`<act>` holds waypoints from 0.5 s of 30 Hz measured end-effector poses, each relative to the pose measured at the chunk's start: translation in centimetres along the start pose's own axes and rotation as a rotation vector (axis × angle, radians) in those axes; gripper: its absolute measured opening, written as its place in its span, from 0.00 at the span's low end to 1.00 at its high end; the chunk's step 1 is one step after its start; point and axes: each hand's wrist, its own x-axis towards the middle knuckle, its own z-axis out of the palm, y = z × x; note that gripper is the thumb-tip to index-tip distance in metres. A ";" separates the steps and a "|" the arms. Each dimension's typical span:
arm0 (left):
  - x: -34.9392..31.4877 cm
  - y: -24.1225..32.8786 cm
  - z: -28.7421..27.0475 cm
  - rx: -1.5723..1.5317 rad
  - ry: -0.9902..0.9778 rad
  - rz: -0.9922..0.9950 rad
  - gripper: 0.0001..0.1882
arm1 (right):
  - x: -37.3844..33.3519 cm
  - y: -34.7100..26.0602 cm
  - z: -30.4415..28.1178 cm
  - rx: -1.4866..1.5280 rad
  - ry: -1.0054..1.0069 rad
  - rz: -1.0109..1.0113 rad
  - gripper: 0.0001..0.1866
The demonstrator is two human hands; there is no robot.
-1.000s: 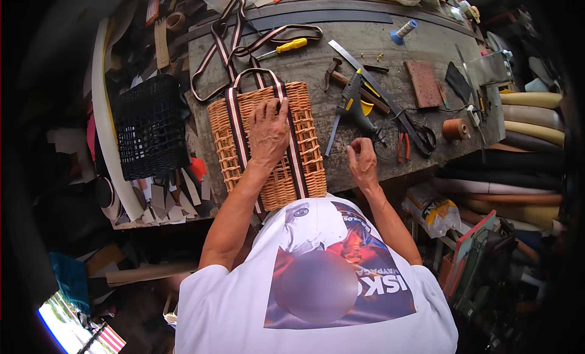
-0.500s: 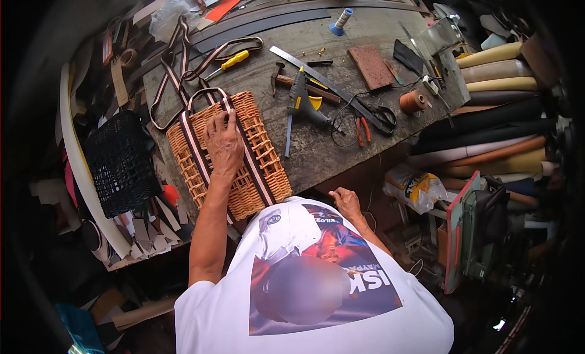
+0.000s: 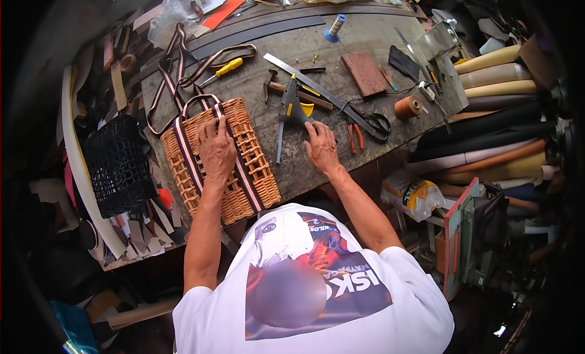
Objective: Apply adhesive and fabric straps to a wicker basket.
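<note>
A woven wicker bag [image 3: 253, 150] with dark, cream and red striped straps lies on the workbench at the left. My left hand [image 3: 214, 148] rests on its upper part between the two straps, fingers stretched and slightly apart. My right hand [image 3: 322, 148] is over the bench to the right of the bag, its fingers loosely bent and apart. Its fingertips are at the handle end of a dark glue gun [image 3: 292, 107] with a yellow trigger; whether they touch it I cannot tell. A striped strap [image 3: 167, 98] trails loosely beyond the bag.
Beyond the glue gun lie a hammer [image 3: 298, 93], a metal ruler [image 3: 298, 74] and a yellow-handled screwdriver [image 3: 228, 66]. Pliers [image 3: 355, 138], scissors [image 3: 379, 126], a thread spool [image 3: 408, 107] and a brick-red block [image 3: 364, 74] are at the right. A black woven basket [image 3: 119, 165] stands left.
My right hand has come up from beside my body, below the bench edge, to the glue gun's handle. My left hand stays on the bag. The view has shifted slightly.
</note>
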 end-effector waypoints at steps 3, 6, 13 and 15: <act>0.1 0.1 0.2 -0.019 0.004 0.000 0.28 | 3.5 2.3 2.9 -0.043 -0.225 0.112 0.32; -0.1 0.1 0.1 -0.003 0.013 -0.018 0.27 | 3.5 3.9 6.0 -0.053 -0.162 0.082 0.33; -0.6 -0.9 0.6 0.027 0.000 -0.026 0.30 | 5.8 6.4 -1.2 0.303 0.031 -0.066 0.35; -0.5 -0.6 0.3 0.013 0.005 -0.038 0.31 | 7.9 10.0 -6.5 0.252 0.128 -0.076 0.35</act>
